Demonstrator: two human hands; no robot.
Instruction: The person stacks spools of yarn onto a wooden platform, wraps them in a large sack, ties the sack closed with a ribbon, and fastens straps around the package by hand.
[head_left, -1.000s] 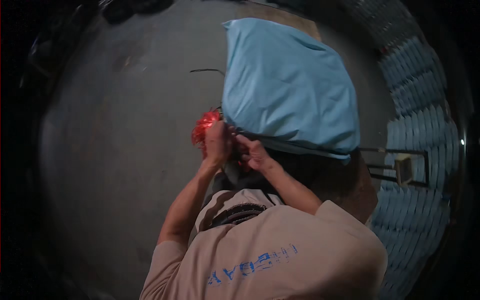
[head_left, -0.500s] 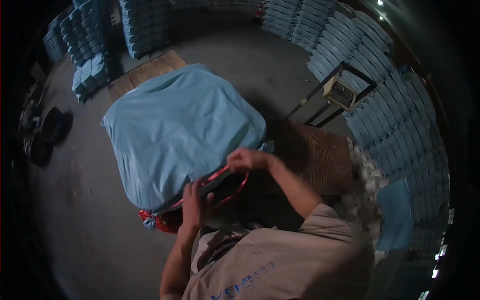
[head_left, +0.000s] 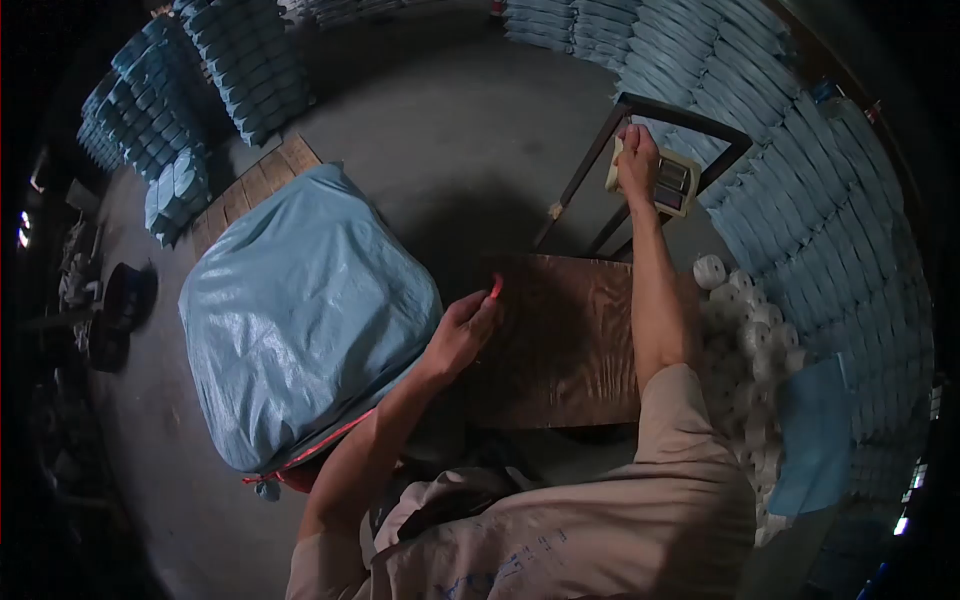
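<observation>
Reading the clock from the middle of my view, the red strand sits close to the centre, closed in my left hand. Its short visible end stands out of my fist, pointing to about twelve with a slight lean toward one. At nine lies the blue bundle, its long axis running near six to twelve and tipping a little toward one. A red cord follows its near edge along an eight-to-two line; whether it joins the strand, I can't tell.

Between one and two, my right hand is curled in front of the display box on the dark metal frame; I can't tell if it grips anything. The brown board spreads at four, white spools at three. Farther out, stacked blue packs rise between ten and eleven.
</observation>
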